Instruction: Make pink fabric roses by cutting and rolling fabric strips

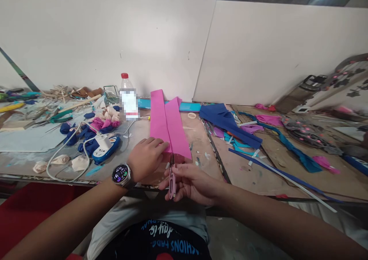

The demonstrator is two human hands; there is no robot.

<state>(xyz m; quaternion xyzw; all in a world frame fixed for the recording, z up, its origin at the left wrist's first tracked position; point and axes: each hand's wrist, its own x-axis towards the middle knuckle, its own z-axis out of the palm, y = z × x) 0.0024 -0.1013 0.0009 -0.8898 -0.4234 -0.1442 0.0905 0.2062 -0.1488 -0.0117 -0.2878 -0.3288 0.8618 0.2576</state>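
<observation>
A pink fabric piece (159, 118) lies on the table, with a long slit or edge running down its middle to the near end. My left hand (148, 156), wearing a watch (121, 175) on the wrist, rests on the near left part of the fabric, fingers together and pressing its edge. In my right hand (191, 183) is a pair of small pink-handled scissors (172, 183), fingers wrapped round the handles. The dark blades point away from me and meet the near edge of the fabric, just right of my left fingertips.
A blue power strip (105, 151) with a white cable and fabric bits lies at left. Behind stands a bottle with a red cap (124, 76). Dark blue fabric (230, 122), a tape ring (191, 115) and long strips are on the right. White boards (109, 34) rise behind.
</observation>
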